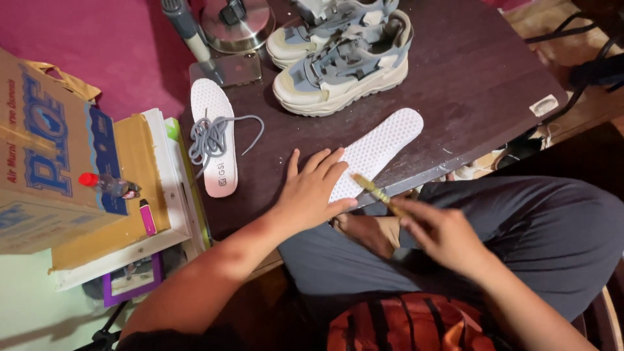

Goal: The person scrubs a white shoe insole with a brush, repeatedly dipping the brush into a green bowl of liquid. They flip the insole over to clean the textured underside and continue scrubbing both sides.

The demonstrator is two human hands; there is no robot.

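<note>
Dark brown low table (481,71), top scuffed and dusted with pale specks, set over a magenta floor covering at upper left. Seated cross-legged at the near edge, grey trousers filling the lower right.

Along the table's left edge: a printed cardboard box (39,149) on stacked boards, with a small red-capped bottle (107,184) and a pink lighter (147,217) resting there. At the far edge: a round metal lid (237,26) and a grey-handled tool (185,29). Right corner cut at an angle, a pale tape scrap (543,104) near it. Bare tabletop right of the shoes and between the two insoles; the near edge crowded by hand and knee.

Two grey-and-cream chunky sneakers (344,62), laces removed, side by side at the far centre. Left of them a white insole (214,136) lying lengthwise, a loose grey shoelace (211,136) heaped across it.

Second white insole (383,146), perforated in a dotted grid, lying diagonally from centre toward the near edge, its heel end overhanging slightly. Left hand (312,192) flat and open, fingers spread, pressing down on that lower end. Right hand (442,234) closed around a thin yellowish brush (377,192), tip touching the insole just beside the left fingertips.
</note>
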